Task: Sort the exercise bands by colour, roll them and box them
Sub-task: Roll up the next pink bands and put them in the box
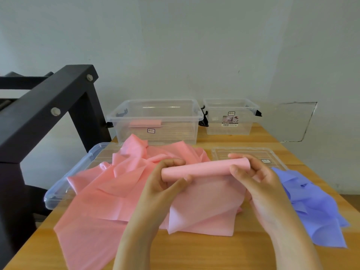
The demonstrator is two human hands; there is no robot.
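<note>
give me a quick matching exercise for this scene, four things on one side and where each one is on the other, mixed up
Things:
1. pink roll
2. blue bands
3. large clear box
4. small clear box

Places:
A. far right of the table, by the wall
B. held between both hands
C. loose pile on the table's right side
D. behind the pink pile, a pink roll inside

Pairs: 1-B, 2-C, 3-D, 4-A

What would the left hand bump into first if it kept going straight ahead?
Probably the heap of loose pink bands lying just past the left hand, which grips the pink roll. Behind that stands the large clear box. Depth is hard to judge here.
</note>
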